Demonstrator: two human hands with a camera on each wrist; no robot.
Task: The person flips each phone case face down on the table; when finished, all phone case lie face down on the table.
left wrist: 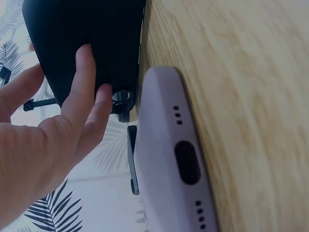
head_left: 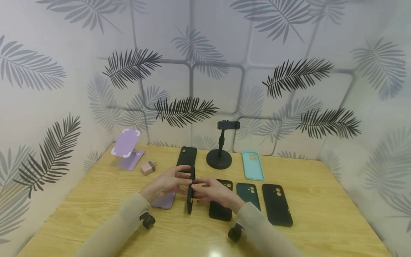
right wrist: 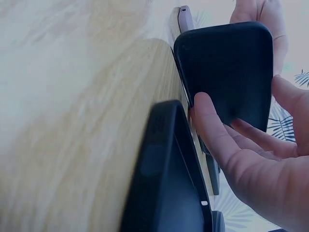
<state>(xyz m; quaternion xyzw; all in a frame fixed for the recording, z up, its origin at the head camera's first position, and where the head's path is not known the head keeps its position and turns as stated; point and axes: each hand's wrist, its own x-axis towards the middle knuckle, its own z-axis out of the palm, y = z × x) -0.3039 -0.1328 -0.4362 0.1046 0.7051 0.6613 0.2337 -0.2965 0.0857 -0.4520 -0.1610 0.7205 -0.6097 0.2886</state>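
A black phone case (head_left: 189,204) stands on its long edge, upright on the table between my two hands. In the left wrist view my left hand (left wrist: 53,130) holds it, thumb at the upper edge and fingers against its dark face. From the other side my right hand (right wrist: 260,159) grips it too, its fingertips on the flat side and the thumb near the top edge. Whether a phone sits inside cannot be told. Close to my left hand lies a light purple phone case (left wrist: 166,150). Beside my right hand is another black case (right wrist: 154,159), partly under the hand in the head view.
Behind lies a black case (head_left: 187,157), near a black phone stand (head_left: 219,159). A turquoise case (head_left: 253,166), a dark teal case (head_left: 248,192) and a black case (head_left: 277,207) lie right. At left are a purple stand (head_left: 126,142) and a pink charger (head_left: 147,168).
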